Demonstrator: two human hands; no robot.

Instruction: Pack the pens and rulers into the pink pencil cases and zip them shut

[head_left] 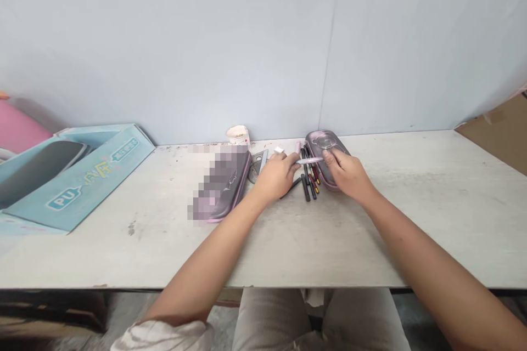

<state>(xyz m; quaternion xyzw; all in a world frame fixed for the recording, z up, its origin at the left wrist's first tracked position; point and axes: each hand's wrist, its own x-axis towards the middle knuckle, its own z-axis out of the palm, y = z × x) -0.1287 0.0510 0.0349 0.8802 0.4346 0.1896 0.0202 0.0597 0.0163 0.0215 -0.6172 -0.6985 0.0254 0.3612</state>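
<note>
My left hand [276, 175] is curled almost shut, and its fingers [289, 162] pinch one end of a slim pale pink pen [308, 160] that lies level above the tabletop. The other end of the pen reaches my right hand [345, 171], which is spread a little and pressing down, its fingers [332, 158] resting on the lid of a dark oval hard-shell pencil case with pink trim [317, 145]. I can't tell whether my right hand has hold of the pen too.

That case lies shut, so nothing inside it shows. Just beside it is a loose bundle of slim black and red pens [308, 178], and a pink pen cap [297, 147] stands near its top end. Next to my left hand are a small white eraser [279, 149], a thin metal ruler [262, 160] and a grey triangular set square [256, 167].

Further left lies a second long dark pencil case with pink trim [234, 192], partly blurred out. Behind it, against the pale blue-grey wall [247, 38], stands a white paper cup [237, 135] with something pale inside. At the far left, an open light-blue cardboard box [99, 175] holds a dark grey rounded object [37, 170]. All of this sits on a scuffed pale grey table [370, 241].
</note>
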